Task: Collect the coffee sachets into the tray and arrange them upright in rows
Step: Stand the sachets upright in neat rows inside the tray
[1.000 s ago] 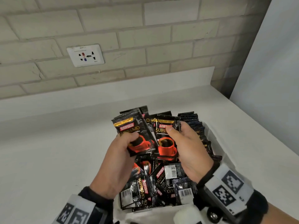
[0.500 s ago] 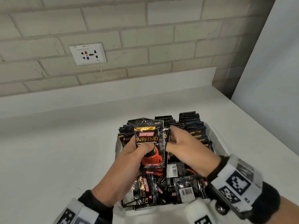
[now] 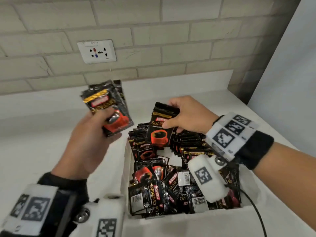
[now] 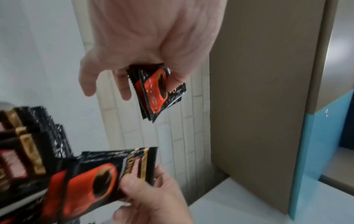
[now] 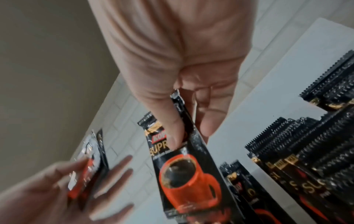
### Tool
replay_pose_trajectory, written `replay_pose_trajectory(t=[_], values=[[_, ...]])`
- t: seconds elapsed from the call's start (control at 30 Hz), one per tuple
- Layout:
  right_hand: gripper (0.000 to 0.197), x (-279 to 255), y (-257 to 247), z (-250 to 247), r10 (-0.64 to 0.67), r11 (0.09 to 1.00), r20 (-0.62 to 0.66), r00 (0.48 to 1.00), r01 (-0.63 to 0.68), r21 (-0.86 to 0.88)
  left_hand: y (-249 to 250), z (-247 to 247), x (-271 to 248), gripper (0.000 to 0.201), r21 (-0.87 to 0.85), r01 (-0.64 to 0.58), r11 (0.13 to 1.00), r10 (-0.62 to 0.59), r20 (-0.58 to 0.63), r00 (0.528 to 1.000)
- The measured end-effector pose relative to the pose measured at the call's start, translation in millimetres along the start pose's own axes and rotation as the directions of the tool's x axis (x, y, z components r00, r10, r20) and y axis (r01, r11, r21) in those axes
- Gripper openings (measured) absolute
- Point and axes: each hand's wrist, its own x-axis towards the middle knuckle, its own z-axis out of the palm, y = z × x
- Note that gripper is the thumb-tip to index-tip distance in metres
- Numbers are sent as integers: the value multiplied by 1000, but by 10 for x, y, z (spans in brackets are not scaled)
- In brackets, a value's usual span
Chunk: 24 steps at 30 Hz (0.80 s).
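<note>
While the tray [image 3: 125,168] is only part filled with upright rows, a single sachet [image 3: 159,127] is pinched at its top edge by the right hand [image 3: 189,115], thumb on the printed face and fingers [image 5: 207,121] behind. It is held upright, print toward the wearer, just above the far rows [image 3: 188,142] in the tray, likely so it can be dropped straight into a row without re-orienting.

A small stack of sachets [image 3: 109,110] is gripped by the left hand [image 3: 89,144], up and left of the tray over the worktop [image 3: 42,142]. The thumb is pressed on the front of the stack; two fingers [image 4: 86,81] are left loosely extended, not gripping. The stack appears to be kept as a buffer, clear of the tray so the right hand has room. Blur on it suggests motion; direction cannot be told.

Loose sachets [image 3: 162,190] are still heaped flat and crosswise at the near end of the tray, some barcode side up. Both wrists are raised above the tray, right palm down, left hand tilted back.

Judgement: sorting is roughly mid-way, with the near heap still to be stood up.
</note>
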Motion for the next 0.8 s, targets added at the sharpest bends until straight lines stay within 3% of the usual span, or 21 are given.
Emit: replay_pose_trajectory(t=[0.07,0.13,0.23,0.3,0.5,0.8], values=[[23,94,-3,102,-7,993,25,1000,10,-116,-19,-122,54,23,-52,27,998,-29,-42,999],[24,175,-2,229,-24,971,71,997,41,-237,-30,-168,83,28,-169,126,978,-133,-32,991],[21,268,8,408,-42,917,154,987,100,-387,-72,-200,90,9,-166,89,982,-101,-64,993],[19,312,36,516,-50,880,217,975,146,-452,-56,-151,67,16,-286,146,947,-166,-49,985],[17,399,92,714,-8,819,323,946,191,-541,-132,-142,58,17,-267,179,947,-200,-55,978],[50,471,75,744,145,789,408,901,143,-597,-276,-163,87,13,-191,294,937,-298,5,954]])
